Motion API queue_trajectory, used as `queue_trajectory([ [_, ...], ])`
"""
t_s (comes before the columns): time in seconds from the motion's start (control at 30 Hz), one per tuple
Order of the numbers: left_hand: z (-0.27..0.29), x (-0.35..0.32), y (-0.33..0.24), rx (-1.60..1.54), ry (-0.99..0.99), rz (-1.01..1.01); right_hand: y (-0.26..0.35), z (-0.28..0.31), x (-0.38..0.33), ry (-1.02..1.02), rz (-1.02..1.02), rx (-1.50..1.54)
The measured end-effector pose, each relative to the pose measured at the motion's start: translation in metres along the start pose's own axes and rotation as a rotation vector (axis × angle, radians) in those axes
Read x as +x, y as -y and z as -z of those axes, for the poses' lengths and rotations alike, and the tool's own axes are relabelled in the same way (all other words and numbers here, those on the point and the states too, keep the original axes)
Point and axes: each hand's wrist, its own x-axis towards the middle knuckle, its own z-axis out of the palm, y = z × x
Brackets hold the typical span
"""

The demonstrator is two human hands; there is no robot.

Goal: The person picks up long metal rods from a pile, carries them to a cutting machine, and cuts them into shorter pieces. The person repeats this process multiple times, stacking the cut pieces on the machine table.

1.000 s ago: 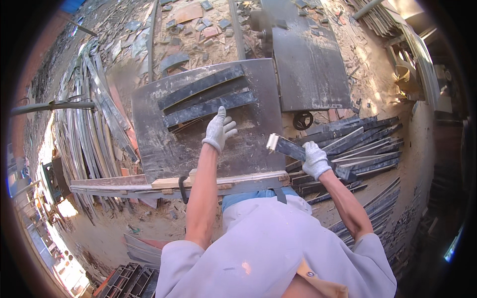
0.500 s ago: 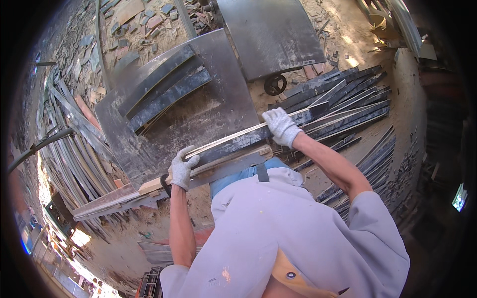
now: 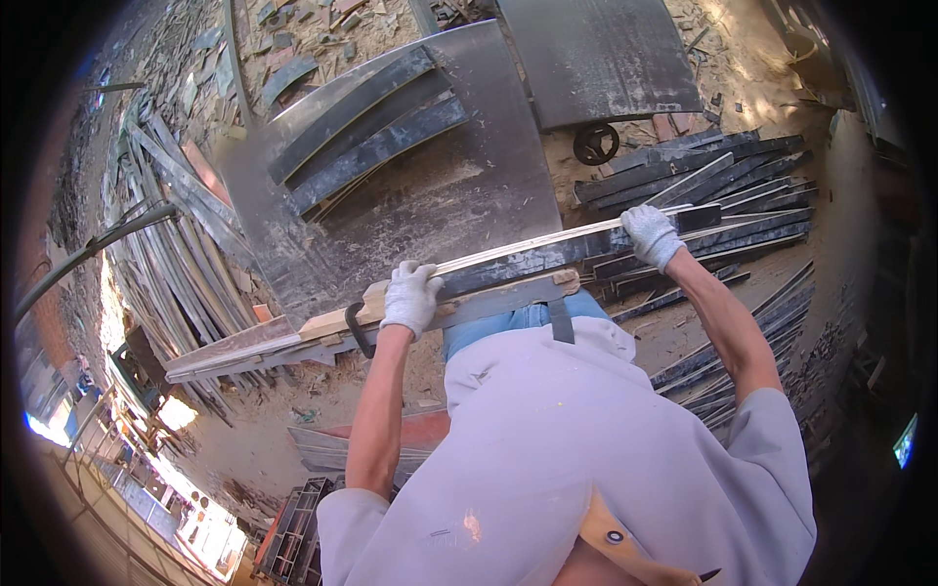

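My left hand [image 3: 410, 298], in a pale knitted glove, curls over the left end of a thin stack of plywood strips [image 3: 537, 256]. The strips have dark faces and light edges. Toward their other end, my right hand [image 3: 652, 234], gloved alike, is closed over the top edge; its fingertips are partly hidden. The stack lies along the near edge of a worn metal tabletop [image 3: 508, 181], just beyond a long wooden rail [image 3: 503, 300]. Beside my left wrist a black curved clamp [image 3: 359, 330] sits on the rail. Two separate dark strips [image 3: 381, 151] lie farther back on the tabletop.
A second metal tabletop [image 3: 601, 59] stands at the back, with a black handwheel [image 3: 596, 145] below its edge. Dark strips [image 3: 752, 181] are heaped at right, long thin offcuts [image 3: 186, 264] at left. Scraps [image 3: 293, 78] litter the ground behind.
My right hand and the stack have moved right, the hand farther than the strips. My left hand has closed more over the left end. The whole view has also shifted.
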Motion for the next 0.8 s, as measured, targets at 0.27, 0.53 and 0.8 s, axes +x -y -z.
queue_trajectory([
  [0.27, -0.034, 0.005, -0.08, 0.007, -0.067, -0.384, 0.005, 0.004, -0.003, -0.191, 0.081, -0.022],
  [0.53, -0.034, -0.003, -0.042, -0.039, -0.236, -0.341, 0.042, 0.025, 0.012, -0.248, 0.147, 0.035],
  [0.8, -0.042, -0.005, -0.019, -0.079, -0.286, -0.348, 0.056, 0.018, 0.017, -0.102, 0.104, 0.028],
])
